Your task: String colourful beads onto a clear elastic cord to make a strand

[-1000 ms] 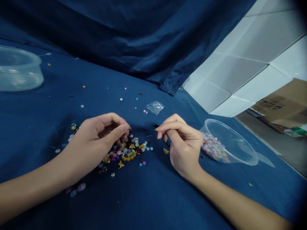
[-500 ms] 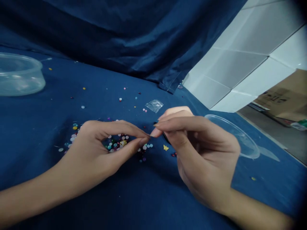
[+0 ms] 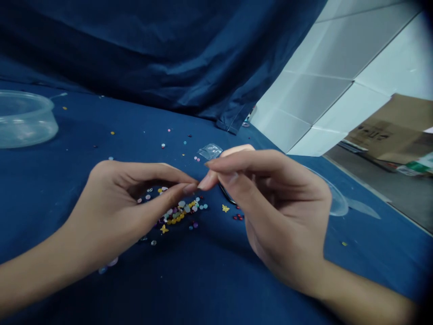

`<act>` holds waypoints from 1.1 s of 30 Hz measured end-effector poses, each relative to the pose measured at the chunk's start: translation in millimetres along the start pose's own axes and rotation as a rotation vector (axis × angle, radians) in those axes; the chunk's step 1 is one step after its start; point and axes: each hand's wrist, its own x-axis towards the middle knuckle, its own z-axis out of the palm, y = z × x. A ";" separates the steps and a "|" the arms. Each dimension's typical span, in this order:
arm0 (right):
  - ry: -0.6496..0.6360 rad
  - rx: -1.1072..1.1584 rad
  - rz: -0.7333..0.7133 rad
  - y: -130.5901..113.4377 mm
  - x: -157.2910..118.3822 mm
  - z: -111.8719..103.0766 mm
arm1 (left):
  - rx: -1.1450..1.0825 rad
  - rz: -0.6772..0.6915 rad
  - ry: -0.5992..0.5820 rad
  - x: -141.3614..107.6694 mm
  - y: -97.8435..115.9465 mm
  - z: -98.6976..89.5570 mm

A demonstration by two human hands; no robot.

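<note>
My left hand (image 3: 125,203) is closed in a pinch, thumb against forefinger, over a heap of mixed beads (image 3: 182,208). What the pinch holds is too small to make out. My right hand (image 3: 277,207) is also closed, its fingertips almost meeting those of the left; anything between them is hidden. A gold butterfly charm (image 3: 225,208) and several dark red beads (image 3: 238,217) lie on the blue cloth just left of the right hand. Another gold charm (image 3: 164,229) rests at the heap's near edge. Part of a dark curved object (image 3: 227,195) shows behind the right fingers.
A clear plastic tub (image 3: 27,119) stands at the far left. Its look-alike clear lid (image 3: 338,198) lies right of my right hand. A small clear plastic bag (image 3: 210,151) and scattered beads are beyond the hands. White tiled wall (image 3: 324,99) and a cardboard box (image 3: 389,131) are at right.
The view has shifted a little. Both hands stay close together in their pinches. The right thumb and forefinger have moved nearer the left fingertips, and more of the bead heap shows below the left hand.
</note>
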 end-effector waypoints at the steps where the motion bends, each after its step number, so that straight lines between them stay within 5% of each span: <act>1: 0.005 -0.047 0.001 2.9 3.3 -2.2 | 0.029 -0.004 0.019 0.0 -1.0 -0.6; 5: -0.073 -0.494 -0.044 23.8 22.7 -21.4 | 0.114 -0.026 0.112 2.6 -5.5 -0.3; 9: -0.578 -1.334 0.117 40.5 37.4 -46.5 | 0.061 -0.043 0.137 5.0 -7.4 -0.2; 11: -0.763 -1.489 0.250 43.6 39.5 -55.2 | 0.028 -0.035 0.140 5.4 -6.9 -1.4; 15: -0.854 -1.481 0.308 47.0 37.2 -60.0 | 0.002 -0.011 0.121 7.4 -5.0 -4.7; 21: -0.815 -1.527 0.323 54.1 31.6 -55.7 | 0.040 -0.065 0.085 14.0 -5.0 -8.8; 26: -0.874 -1.471 0.379 50.5 37.5 -72.2 | 0.070 -0.146 0.058 15.0 -3.0 -14.1; 33: -0.888 -1.373 0.470 53.7 42.4 -79.7 | -0.080 -0.215 -0.015 17.4 -3.9 -13.5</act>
